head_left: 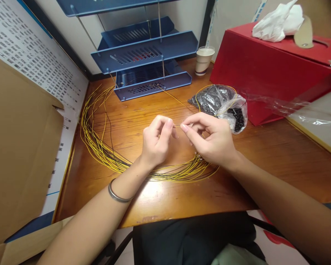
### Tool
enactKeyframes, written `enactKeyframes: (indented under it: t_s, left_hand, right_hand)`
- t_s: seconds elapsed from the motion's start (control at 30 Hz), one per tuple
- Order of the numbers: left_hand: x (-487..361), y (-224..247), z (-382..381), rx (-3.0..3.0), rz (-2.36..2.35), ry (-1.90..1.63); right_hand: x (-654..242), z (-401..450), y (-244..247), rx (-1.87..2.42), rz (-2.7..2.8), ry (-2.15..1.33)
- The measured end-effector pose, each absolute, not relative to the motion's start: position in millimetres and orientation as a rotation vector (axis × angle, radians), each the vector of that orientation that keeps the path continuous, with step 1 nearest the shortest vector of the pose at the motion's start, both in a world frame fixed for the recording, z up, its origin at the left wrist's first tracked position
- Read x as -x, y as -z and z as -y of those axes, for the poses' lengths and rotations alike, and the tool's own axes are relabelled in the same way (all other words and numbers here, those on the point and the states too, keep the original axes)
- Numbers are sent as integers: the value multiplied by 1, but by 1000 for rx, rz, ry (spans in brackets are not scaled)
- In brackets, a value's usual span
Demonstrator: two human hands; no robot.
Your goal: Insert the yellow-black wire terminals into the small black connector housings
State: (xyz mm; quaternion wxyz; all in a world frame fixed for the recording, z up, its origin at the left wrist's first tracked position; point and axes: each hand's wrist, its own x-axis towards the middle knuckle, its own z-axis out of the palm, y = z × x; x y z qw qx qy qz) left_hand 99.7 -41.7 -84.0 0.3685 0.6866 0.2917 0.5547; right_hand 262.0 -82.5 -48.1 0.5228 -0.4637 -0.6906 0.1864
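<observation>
My left hand (157, 138) and my right hand (211, 136) face each other above the middle of the wooden table. Both are closed in a pinch on a thin yellow wire (177, 126), a short piece of which shows between the fingertips. Below and to the left lies a loose curved bundle of yellow and black wires (96, 149), passing under my left wrist. Just beyond my right hand rests a clear plastic bag (217, 97) filled with small black pieces. A yellow wire loops over this bag. The other fingers of both hands are curled and partly hidden.
A blue tiered tray rack (154, 84) stands at the back, with a paper cup (204, 60) to its right. A red box (245, 70) with white tissue (278, 22) sits at the back right. Cardboard (22, 147) leans along the left side.
</observation>
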Motion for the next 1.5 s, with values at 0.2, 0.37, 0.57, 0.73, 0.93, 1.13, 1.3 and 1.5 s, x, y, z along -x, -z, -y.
enactKeyframes:
  t_s: [0.2,0.37,0.57,0.73,0.93,1.13,1.3,1.5]
  left_hand:
    - [-102,84,42,-1839,-747,-1472]
    - [-103,80,43,-1817,-790,-1487]
    - [-103,80,42,-1762,-803,-1457]
    - [-101,82,41,-1744,-715,-1415]
    - [-101,82,44,-1861,-663,-1381]
    - [-101,83,44,-1850,-695,-1386]
    - [-102,83,44,-1827,-690,-1378]
    - [-102,83,44,-1822,-693,-1376]
  right_hand:
    - [-262,81,50,1068,1672,-388]
    - [-262,81,50,1051,1682,-366]
    - [-264,81,51,1052,1676,-356]
    - [-263,81,50,1043,1681,-353]
    - [-263,80,49,1042,1697,-338]
    - [-263,81,50,1075,1704,-349]
    - [-263,81,50,1060,1713,-351]
    - [-264,80,50,1082,1724,-316]
